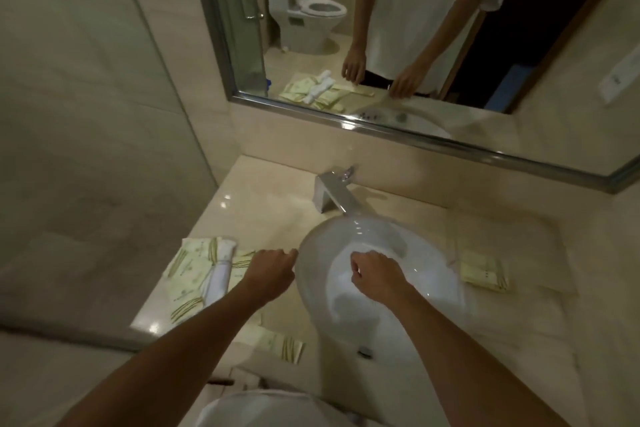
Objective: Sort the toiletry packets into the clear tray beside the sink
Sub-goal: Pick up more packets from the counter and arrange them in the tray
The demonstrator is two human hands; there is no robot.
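Observation:
Pale yellow toiletry packets (pixel 188 267) lie in a loose pile on the counter left of the sink, with a rolled white cloth (pixel 220 274) on top of them. One more packet (pixel 282 345) lies near the counter's front edge. A faint clear tray (pixel 540 246) sits right of the sink with a few packets (pixel 483 274) stacked in it. My left hand (pixel 272 272) hovers at the pile's right edge, fingers curled down and holding nothing I can see. Over the basin, my right hand (pixel 375 272) hangs with loose fingers, also without anything in it.
A white oval sink (pixel 436 288) fills the counter's middle, with a chrome tap (pixel 329 192) behind it. A framed mirror (pixel 381 128) above reflects the person, a toilet and the packets. A glass shower wall stands at the left.

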